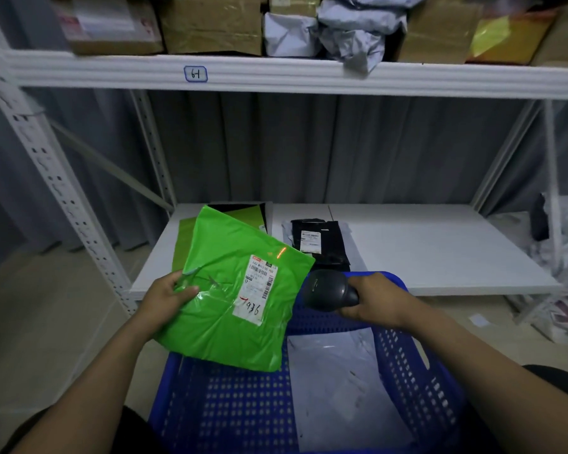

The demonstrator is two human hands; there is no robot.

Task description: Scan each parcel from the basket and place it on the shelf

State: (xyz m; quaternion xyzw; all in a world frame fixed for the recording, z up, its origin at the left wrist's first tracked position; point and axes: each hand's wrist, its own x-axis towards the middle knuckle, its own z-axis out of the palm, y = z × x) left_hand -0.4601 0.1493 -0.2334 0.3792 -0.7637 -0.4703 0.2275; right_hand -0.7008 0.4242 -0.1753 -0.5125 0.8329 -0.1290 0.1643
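Shelving: white perforated-steel rack (pixel 63 191); we see taped cardboard boxes (pixel 210 24) and crumpled grey mailers (pixel 351 34) above, flat white lower shelf (pixel 440 250) below.
Basket: blue plastic lattice basket (pixel 407 371), a smooth grey poly bag (pixel 335 381) lying inside.
Our left hand (pixel 169 298): fingers pinched on the edge of a glossy, wrinkled green parcel (pixel 230 303), held tilted over the basket.
Label: white paper label (pixel 256 290), handwritten digits.
Our right hand (pixel 374 299): fingers wrapped around a rounded black scanner (pixel 328 290); orange beam mark just above the label.
Lower shelf: black mailer (pixel 322 244), green mailers (pixel 243 213).
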